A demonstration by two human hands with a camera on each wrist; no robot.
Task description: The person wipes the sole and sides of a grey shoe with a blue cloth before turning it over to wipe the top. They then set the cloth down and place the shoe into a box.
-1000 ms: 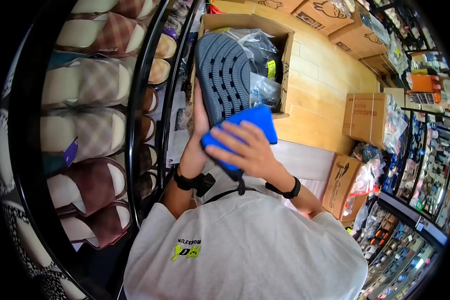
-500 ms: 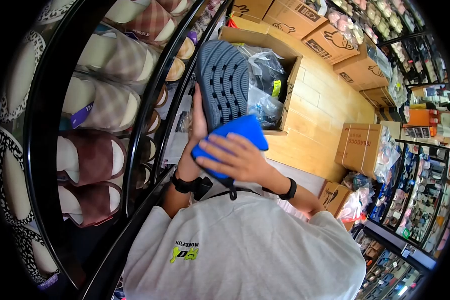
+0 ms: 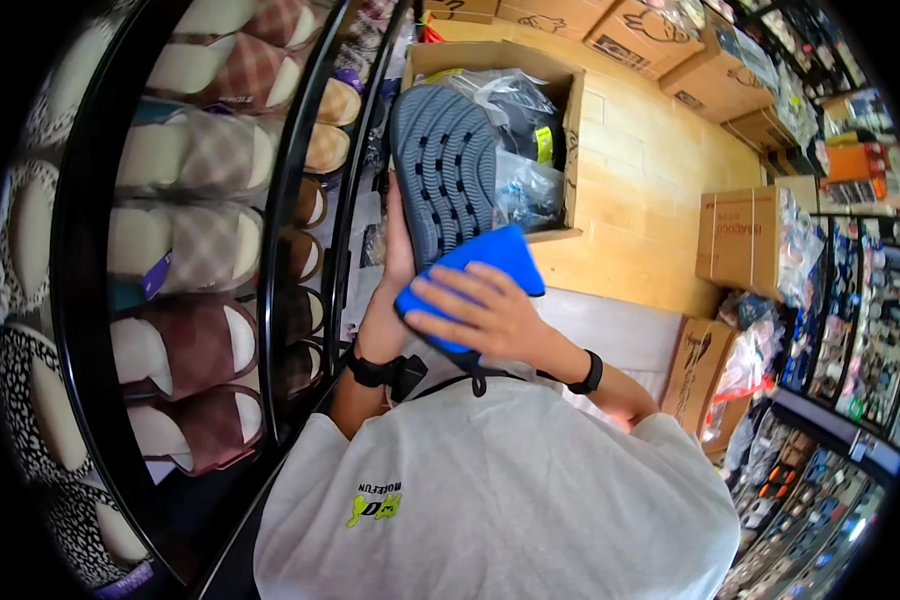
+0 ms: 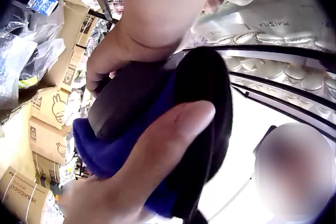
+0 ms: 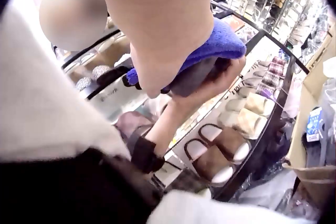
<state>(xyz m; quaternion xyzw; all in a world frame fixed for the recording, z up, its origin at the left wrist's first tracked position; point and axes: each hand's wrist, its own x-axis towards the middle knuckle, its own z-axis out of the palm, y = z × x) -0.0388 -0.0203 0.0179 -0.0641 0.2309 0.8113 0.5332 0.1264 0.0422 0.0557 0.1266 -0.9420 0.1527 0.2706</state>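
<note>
My left hand (image 3: 400,240) holds a dark grey slipper (image 3: 445,160) upright from behind, its ridged, slotted sole facing me. Over the slipper's lower end lies a blue plush cloth (image 3: 510,260) with black edging and a small black loop. My right hand (image 3: 480,310) grips this cloth, fingers spread across its blue face. In the left wrist view, the right thumb (image 4: 184,124) lies along the black part, and the blue plush (image 4: 100,150) is against the slipper (image 4: 136,92). The right wrist view has the blue cloth (image 5: 226,40) above the left hand's fingers (image 5: 223,79).
Behind the slipper stands an open cardboard box (image 3: 573,150) holding plastic-wrapped footwear. Black-framed racks (image 3: 275,200) of plaid and brown slippers line the left side. More cartons (image 3: 735,235) stand on the wooden floor (image 3: 640,190) to the right, near further shelves of shoes.
The head view has swung away and back. My right hand and the cloth have shifted slightly down and left along the sole's lower end; the left hand keeps its hold.
</note>
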